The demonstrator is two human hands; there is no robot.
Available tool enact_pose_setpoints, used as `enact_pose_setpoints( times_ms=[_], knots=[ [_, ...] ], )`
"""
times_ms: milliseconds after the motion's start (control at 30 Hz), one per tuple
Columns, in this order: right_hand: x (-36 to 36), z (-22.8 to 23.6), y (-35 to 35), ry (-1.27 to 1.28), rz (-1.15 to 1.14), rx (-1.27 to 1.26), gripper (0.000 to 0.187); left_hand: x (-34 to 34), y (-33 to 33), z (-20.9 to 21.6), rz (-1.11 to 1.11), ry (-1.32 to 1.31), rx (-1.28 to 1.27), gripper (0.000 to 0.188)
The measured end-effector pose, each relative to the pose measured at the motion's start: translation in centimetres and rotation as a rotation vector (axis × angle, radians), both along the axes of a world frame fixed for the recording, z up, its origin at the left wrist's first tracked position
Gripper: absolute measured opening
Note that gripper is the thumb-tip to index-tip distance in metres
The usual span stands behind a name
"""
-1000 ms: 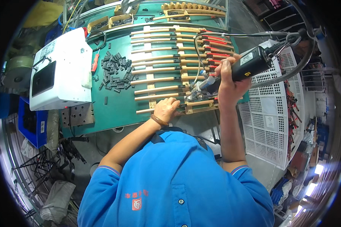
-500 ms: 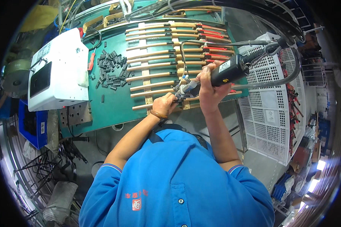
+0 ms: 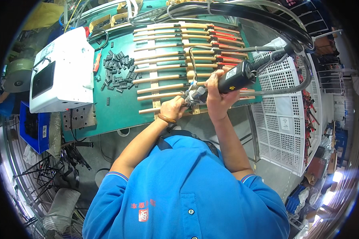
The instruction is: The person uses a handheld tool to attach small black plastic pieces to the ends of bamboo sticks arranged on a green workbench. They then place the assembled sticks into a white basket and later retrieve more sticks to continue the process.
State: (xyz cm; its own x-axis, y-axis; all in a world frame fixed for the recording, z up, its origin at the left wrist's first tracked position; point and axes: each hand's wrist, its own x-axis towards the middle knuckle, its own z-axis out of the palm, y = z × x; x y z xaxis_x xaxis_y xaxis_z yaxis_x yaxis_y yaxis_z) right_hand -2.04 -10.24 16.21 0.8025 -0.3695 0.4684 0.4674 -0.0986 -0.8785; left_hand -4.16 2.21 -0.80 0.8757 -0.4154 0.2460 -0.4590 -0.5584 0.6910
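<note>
My right hand [image 3: 218,99] is wrapped round a black cylindrical power screwdriver [image 3: 236,77], which tilts with its metal nose down to the left. That nose meets the near part of a row of slim wooden sticks [image 3: 160,97], lying across support strips and carrying small black fittings and red parts at their right ends. Beside the nose, my left hand [image 3: 172,109] has its fingers closed at the nearest sticks. What they pinch is hidden. A brown bracelet [image 3: 167,118] circles the left wrist.
Small black blocks [image 3: 118,71] lie heaped on the green table [image 3: 119,113], beside a hand screwdriver [image 3: 97,61] with a red-orange handle. A white machine [image 3: 68,75] stands left. Black hoses [image 3: 263,14] arch overhead, and white plastic crates [image 3: 281,115] stand right.
My right hand and the power screwdriver have shifted slightly left, the screwdriver's rear end a little lower. My left hand stays at nearly the same place.
</note>
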Motion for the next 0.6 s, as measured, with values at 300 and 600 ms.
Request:
enact_pose_setpoints(
  times_ms=[300, 600],
  knots=[
    [-0.6, -1.0, 0.1, -0.018, 0.045, -0.179, 0.036, 0.0, 0.1, 0.9, 0.005, 0.011, 0.023, 0.020],
    [-1.1, -2.2, 0.1, 0.007, 0.095, -0.231, 0.030, -0.3, 2.6, -1.1, 0.003, -0.079, 0.017, 0.016]
  ],
)
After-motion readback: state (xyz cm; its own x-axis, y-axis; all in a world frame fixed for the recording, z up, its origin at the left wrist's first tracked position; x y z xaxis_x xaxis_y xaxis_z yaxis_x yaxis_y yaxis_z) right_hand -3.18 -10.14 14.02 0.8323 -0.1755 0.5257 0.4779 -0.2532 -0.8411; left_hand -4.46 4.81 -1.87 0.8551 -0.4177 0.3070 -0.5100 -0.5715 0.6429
